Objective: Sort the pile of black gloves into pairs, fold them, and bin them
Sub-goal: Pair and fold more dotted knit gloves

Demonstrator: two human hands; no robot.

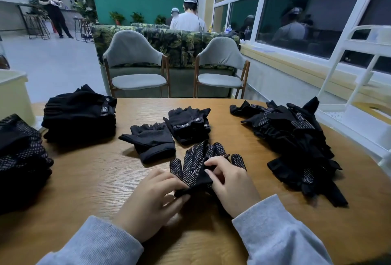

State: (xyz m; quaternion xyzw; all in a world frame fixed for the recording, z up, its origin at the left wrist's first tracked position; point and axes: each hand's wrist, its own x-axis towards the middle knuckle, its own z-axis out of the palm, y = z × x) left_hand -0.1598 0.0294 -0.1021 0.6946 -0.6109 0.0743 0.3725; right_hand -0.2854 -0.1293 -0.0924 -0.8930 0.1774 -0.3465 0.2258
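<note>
Wooden table (101, 180) carries it all. Both hands pinch the cuff end of a dotted glove (196, 163) at centre: left hand (148, 199) under the hem, right hand (230, 184) curled over it. Limp, light fabric, probably grippy on the dots; hold hem and fingertips when folding. An unsorted pile (296, 137) lies right, folded stacks (78, 114) left.

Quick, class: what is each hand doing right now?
Left hand: pinches the cuff of the dotted black glove.
Right hand: grips the same glove, fingers curled over its palm.
</note>
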